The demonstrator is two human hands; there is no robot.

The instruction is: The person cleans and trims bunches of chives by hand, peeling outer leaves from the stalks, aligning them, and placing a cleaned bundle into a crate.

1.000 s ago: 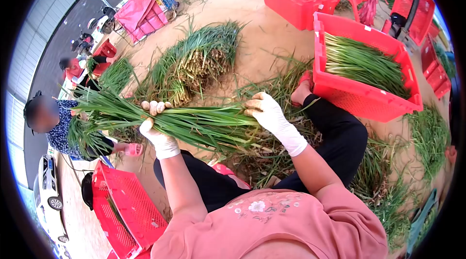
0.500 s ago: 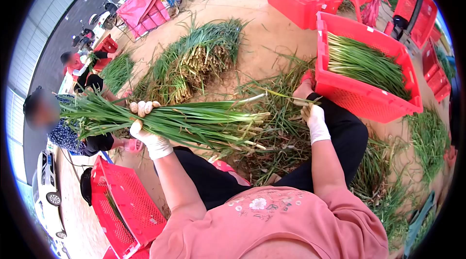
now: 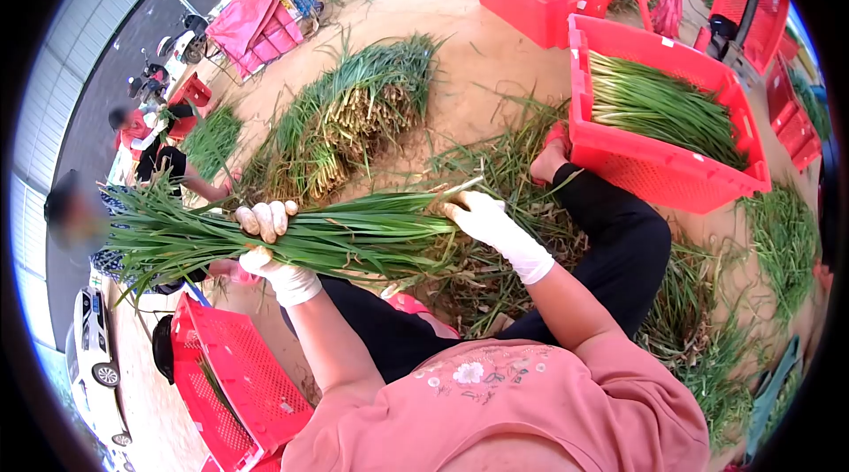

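My left hand [image 3: 270, 242], in a white glove with bare-looking fingertips, is wrapped around a thick bunch of garlic chives [image 3: 363, 229]. Its green leaves fan out to the left, towards a seated person. At the pale stem end on the right, my right hand [image 3: 478, 217], also gloved in white, has its fingers bent and closed over the stems. Which stems it pinches is partly hidden by the hand. Beneath the bunch, between my legs, lies a litter of loose leaves and dry trimmings [image 3: 495, 286].
A heap of chives [image 3: 371, 110] lies ahead on the sandy ground. To the right stands a red crate [image 3: 659, 180] holding cleaned-looking chives; another red crate [image 3: 531, 8] is behind it. At lower left is a red crate [image 3: 239, 357]. Other people sit at left and top right.
My right hand has moved left, from holding a thin yellowish strand out to the right, to the stem end of the bunch. My left hand keeps its grip in nearly the same place.
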